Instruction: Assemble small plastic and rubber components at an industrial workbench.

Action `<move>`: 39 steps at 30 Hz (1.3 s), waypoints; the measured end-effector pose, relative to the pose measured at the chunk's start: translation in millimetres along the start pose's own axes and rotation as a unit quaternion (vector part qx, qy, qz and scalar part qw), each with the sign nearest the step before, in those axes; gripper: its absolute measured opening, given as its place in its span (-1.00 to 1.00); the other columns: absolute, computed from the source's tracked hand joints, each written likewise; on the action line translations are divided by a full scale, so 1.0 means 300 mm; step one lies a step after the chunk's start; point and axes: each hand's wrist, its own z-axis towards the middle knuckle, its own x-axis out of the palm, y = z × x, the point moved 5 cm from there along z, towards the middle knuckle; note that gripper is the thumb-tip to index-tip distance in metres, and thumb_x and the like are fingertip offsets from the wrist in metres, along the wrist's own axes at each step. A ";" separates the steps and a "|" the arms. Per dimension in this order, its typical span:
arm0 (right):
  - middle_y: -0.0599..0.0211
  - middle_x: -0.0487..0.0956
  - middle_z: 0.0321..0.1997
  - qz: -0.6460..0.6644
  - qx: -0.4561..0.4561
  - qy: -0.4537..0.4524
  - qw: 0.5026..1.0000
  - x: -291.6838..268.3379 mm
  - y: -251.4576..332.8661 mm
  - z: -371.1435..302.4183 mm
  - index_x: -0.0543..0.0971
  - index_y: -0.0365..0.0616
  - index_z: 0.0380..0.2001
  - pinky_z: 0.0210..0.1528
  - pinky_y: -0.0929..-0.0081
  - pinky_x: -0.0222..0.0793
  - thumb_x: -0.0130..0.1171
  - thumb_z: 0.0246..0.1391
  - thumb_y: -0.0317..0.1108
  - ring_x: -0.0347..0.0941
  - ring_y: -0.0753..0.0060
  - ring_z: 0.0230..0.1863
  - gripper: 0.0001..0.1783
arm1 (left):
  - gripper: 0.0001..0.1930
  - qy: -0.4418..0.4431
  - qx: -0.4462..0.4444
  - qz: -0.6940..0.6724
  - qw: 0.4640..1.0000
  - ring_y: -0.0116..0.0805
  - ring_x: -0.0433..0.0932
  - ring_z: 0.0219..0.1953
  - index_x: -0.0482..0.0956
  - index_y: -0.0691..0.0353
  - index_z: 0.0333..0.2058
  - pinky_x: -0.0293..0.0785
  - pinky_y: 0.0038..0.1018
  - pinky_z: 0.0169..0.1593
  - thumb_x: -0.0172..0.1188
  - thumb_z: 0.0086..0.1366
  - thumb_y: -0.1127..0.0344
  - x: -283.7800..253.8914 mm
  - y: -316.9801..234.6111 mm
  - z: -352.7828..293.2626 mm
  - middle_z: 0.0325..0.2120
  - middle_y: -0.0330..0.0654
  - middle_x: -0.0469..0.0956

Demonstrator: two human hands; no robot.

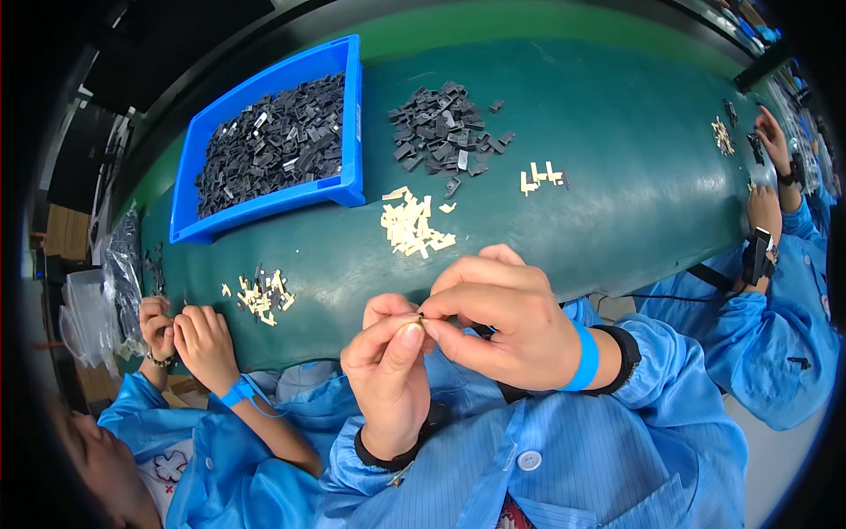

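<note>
Just off the near edge of the green table, my left hand (392, 366) and my right hand (502, 317) meet, their fingertips pinched together. Between them is a tiny part, mostly covered by the fingers; a speck of dark and a pale bit show, but its kind cannot be made out. A blue band circles my right wrist. Beyond my hands lies a heap of small cream-coloured plastic pieces (410, 225). Farther back is a pile of small black plastic parts (445, 128), and to its right a few cream pieces (544, 176) lie apart.
A blue bin (352, 115) full of black parts stands at the back left of the green table (617, 115). A mixed cream-and-black pile (264, 295) lies before a co-worker's hands (203, 344) at left. Another co-worker's hands (765, 212) work at far right.
</note>
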 end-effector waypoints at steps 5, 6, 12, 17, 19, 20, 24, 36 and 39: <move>0.43 0.47 -0.52 0.013 -0.015 -0.009 1.000 -0.005 -0.009 0.011 0.51 -0.15 -0.55 -0.38 0.57 0.14 0.18 -0.24 -0.51 0.35 0.54 -0.61 -0.91 | -0.81 0.048 -0.120 -0.125 0.984 -0.41 0.41 -0.24 0.50 0.32 -0.29 0.37 -0.50 -0.20 0.07 0.18 0.34 -0.008 0.040 0.005 -0.25 -0.21 0.41; 0.41 0.47 -0.53 0.031 0.010 0.010 0.999 -0.009 -0.021 0.017 0.50 -0.16 -0.56 -0.41 0.58 0.17 0.17 -0.24 -0.52 0.35 0.54 -0.62 -0.92 | -0.81 0.048 -0.120 -0.126 0.984 -0.41 0.41 -0.24 0.50 0.32 -0.29 0.37 -0.50 -0.20 0.07 0.18 0.34 -0.004 0.038 0.009 -0.25 -0.21 0.41; 0.27 0.43 -0.62 0.019 0.039 0.009 0.999 -0.029 -0.090 0.113 0.49 -0.15 -0.66 -0.55 0.44 0.31 0.09 -0.23 -0.40 0.39 0.28 -0.64 -0.93 | -0.88 -0.042 -0.088 -0.163 0.982 -0.44 0.35 -0.35 0.51 0.30 -0.33 0.26 -0.51 -0.36 0.08 0.16 0.41 -0.043 0.006 0.041 -0.27 -0.19 0.38; 0.18 0.47 -0.58 -0.121 -0.033 0.053 0.991 0.022 -0.175 0.205 0.52 -0.25 -0.56 -0.55 0.52 0.27 0.05 -0.16 -0.44 0.40 0.34 -0.60 -0.89 | -0.91 -0.096 0.231 0.311 0.917 -0.45 0.32 -0.40 0.48 0.38 -0.40 0.25 -0.63 -0.33 0.15 0.07 0.53 -0.072 -0.122 0.047 -0.36 -0.16 0.32; 0.19 0.49 -0.58 -0.083 -0.002 0.060 0.995 0.031 -0.190 0.219 0.52 -0.25 -0.53 -0.54 0.51 0.29 0.06 -0.16 -0.45 0.42 0.36 -0.58 -0.89 | -0.89 -0.079 0.311 0.415 0.851 -0.43 0.32 -0.41 0.48 0.37 -0.41 0.25 -0.63 -0.35 0.17 0.03 0.56 -0.074 -0.142 0.035 -0.38 -0.16 0.31; 0.20 0.50 -0.58 -0.047 0.031 0.065 0.996 0.035 -0.202 0.224 0.52 -0.26 -0.50 -0.53 0.51 0.30 0.06 -0.16 -0.46 0.44 0.38 -0.57 -0.88 | -0.87 -0.057 0.383 0.509 0.769 -0.41 0.32 -0.42 0.48 0.36 -0.42 0.25 -0.62 -0.36 0.20 0.00 0.59 -0.055 -0.151 0.021 -0.40 -0.16 0.31; 0.17 0.53 -0.54 -0.013 0.069 0.081 0.994 0.018 -0.209 0.226 0.53 -0.21 -0.58 -0.38 0.30 0.36 0.04 -0.14 -0.34 0.47 0.15 -0.46 -0.83 | -0.75 0.002 0.470 0.588 0.658 -0.33 0.30 -0.52 0.50 0.31 -0.45 0.22 -0.52 -0.48 0.31 -0.18 0.60 0.000 -0.160 0.008 -0.54 -0.18 0.30; 0.43 0.48 -0.46 0.217 0.165 0.244 0.931 -0.008 -0.137 0.089 0.53 -0.20 -0.48 -0.36 0.61 0.25 0.15 -0.04 -0.32 0.32 0.59 -0.43 -0.85 | -0.66 0.114 0.504 0.618 0.592 -0.36 0.30 -0.45 0.55 0.21 -0.38 0.23 -0.46 -0.46 0.35 -0.23 0.56 0.086 -0.134 -0.012 -0.45 -0.26 0.29; 0.39 0.47 -0.47 0.226 0.165 0.253 0.926 -0.028 -0.128 0.075 0.51 -0.21 -0.51 -0.35 0.59 0.26 0.14 -0.05 -0.37 0.33 0.56 -0.42 -0.88 | -0.67 0.126 0.507 0.610 0.596 -0.30 0.27 -0.52 0.51 0.25 -0.41 0.20 -0.43 -0.52 0.31 -0.25 0.64 0.113 -0.125 -0.016 -0.49 -0.20 0.31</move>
